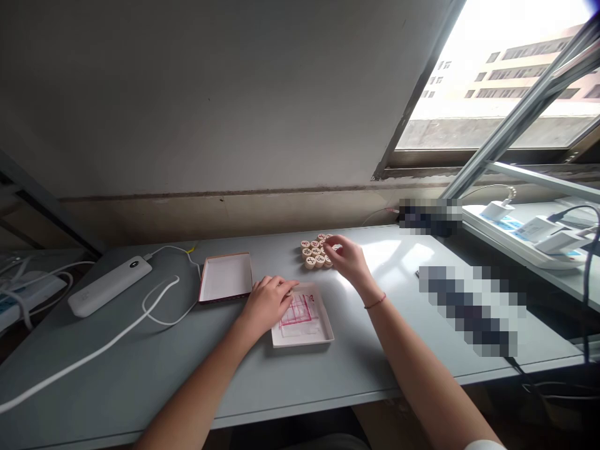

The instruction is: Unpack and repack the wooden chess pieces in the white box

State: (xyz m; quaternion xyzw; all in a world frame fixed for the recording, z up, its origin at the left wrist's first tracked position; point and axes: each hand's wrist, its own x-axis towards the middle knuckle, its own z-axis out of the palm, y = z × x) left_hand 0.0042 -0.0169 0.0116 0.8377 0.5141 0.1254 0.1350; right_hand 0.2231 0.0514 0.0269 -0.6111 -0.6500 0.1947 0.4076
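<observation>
Left hand point(269, 300) at the white box point(302, 343), right hand point(345, 257) beyond it by the round pieces point(314, 254).
From my end, the white box sits nearest, a sheet point(300, 315) with red grid lines inside it. I have the left hand over the box's far left corner, fingers loosely bent and half spread; I can't tell whether anything is under the fingertips. Well left of the box I see a white oblong device point(110, 287); a shallow open tray point(226, 276) lies just beyond and left of the box. Farther past the box, my right hand is curled, thumb and fingers close together, overlapping the clustered pieces' right side; I can't tell whether it grips one.
</observation>
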